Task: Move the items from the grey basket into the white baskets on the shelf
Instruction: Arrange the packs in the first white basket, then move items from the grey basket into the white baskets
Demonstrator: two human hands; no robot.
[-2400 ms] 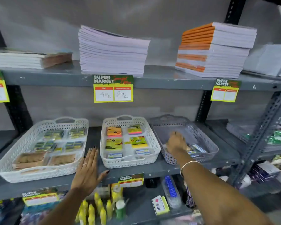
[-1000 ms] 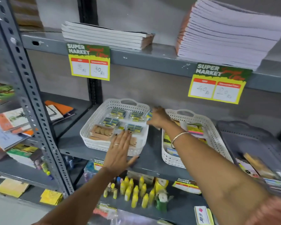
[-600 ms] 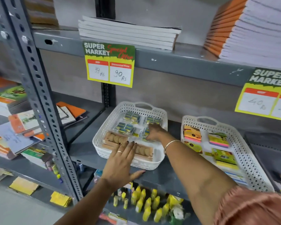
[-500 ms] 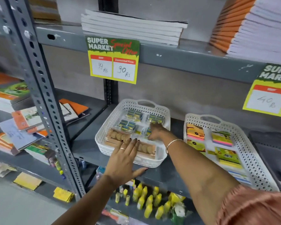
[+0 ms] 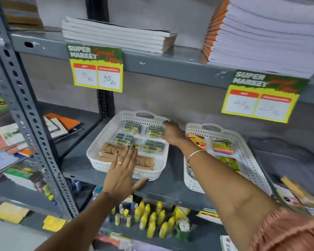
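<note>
My right grip (image 5: pixel 172 132) looks empty at the left white basket (image 5: pixel 105 142) rim, beside the blue packets (image 5: pixel 153 145); the left hand (image 5: pixel 122 171), spread flat, apparently steadies that basket.

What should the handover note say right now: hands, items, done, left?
Left hand: flat, fingers spread, against the front rim of the left white basket; holds nothing.
Right hand: at that basket's far right corner beside the blue-and-yellow packs; whether it holds anything cannot be told.
Done: both that basket and the right white basket hold stock.
Left: the grey basket at far right has a few items at its near end; these go to the white baskets.
</note>
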